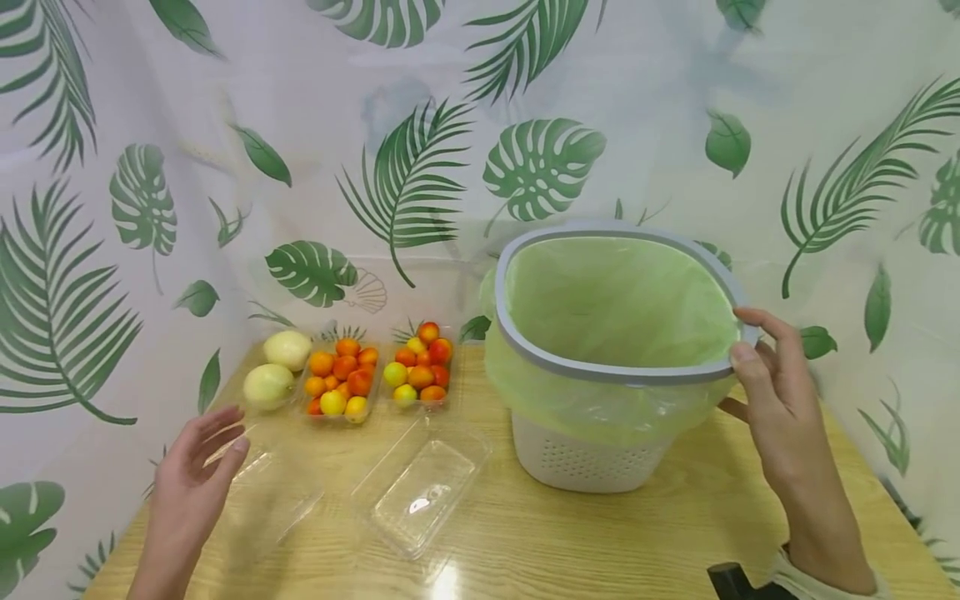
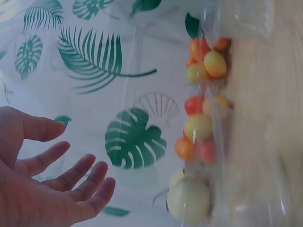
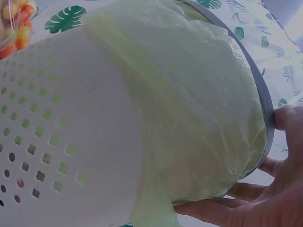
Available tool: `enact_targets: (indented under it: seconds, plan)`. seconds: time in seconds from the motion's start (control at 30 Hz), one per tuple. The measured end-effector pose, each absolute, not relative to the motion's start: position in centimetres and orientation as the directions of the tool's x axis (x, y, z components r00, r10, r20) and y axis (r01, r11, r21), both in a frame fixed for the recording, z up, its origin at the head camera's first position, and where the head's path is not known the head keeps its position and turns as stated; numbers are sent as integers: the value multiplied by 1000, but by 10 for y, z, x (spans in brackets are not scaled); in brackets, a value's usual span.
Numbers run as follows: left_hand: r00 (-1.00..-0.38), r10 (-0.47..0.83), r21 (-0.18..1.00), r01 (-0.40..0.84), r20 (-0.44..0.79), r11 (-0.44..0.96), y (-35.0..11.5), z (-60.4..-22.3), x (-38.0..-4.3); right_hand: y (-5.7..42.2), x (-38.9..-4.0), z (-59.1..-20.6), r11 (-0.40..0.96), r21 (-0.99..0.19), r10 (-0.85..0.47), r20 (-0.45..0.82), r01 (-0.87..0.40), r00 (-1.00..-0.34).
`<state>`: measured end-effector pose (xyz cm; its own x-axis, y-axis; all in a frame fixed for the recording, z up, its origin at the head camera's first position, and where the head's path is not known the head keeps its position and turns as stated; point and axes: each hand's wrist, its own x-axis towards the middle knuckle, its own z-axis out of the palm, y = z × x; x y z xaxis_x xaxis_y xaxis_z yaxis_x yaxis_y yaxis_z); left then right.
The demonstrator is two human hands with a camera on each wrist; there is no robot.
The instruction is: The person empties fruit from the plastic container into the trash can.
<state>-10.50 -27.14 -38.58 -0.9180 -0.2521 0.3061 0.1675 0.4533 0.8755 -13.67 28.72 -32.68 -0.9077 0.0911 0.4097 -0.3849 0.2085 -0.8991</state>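
Note:
A white waste bin [image 1: 592, 467] with a perforated wall stands on the right of the table. A pale green plastic bag [image 1: 570, 408] lines it and hangs over its outside under a grey rim ring [image 1: 622, 375]. My right hand [image 1: 791, 417] grips this ring at its right side; in the right wrist view, fingers [image 3: 199, 210] also touch the bag's overhang. My left hand [image 1: 191, 475] hovers at the left with fingers apart, holding nothing. Below it is a clear plastic container [image 1: 281, 508], and another clear container [image 1: 420, 500] lies front centre.
Two clear boxes of small orange, red and yellow fruits [image 1: 345, 375] [image 1: 422, 362] stand at the back of the wooden table [image 1: 525, 542]. Left of them sit two pale yellow-green round fruits [image 1: 268, 386]. A leaf-patterned curtain [image 1: 300, 125] hangs close behind.

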Motion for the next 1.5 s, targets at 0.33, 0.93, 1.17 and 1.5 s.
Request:
enact_targets:
  seconds: [0.33, 0.93, 1.17, 1.5]
  plan:
    - [-961, -51, 879, 227, 273, 420, -226, -363, -153, 290, -135, -327, 244, -894, 103, 408, -375, -907]
    - [-995, -43, 971, 80, 92, 225, -192, -369, -205, 288, -135, -327, 241, -892, 86, 411, -381, -907]
    - [-999, 0, 954, 36, 38, 298, -186, -396, -228, 289, -136, -330, 200, -905, 96, 398, -374, -912]
    - [-1000, 22, 862, 20, 10, 506, -182, -415, -245, 291, -137, -331, 181, -910, 108, 395, -372, -912]
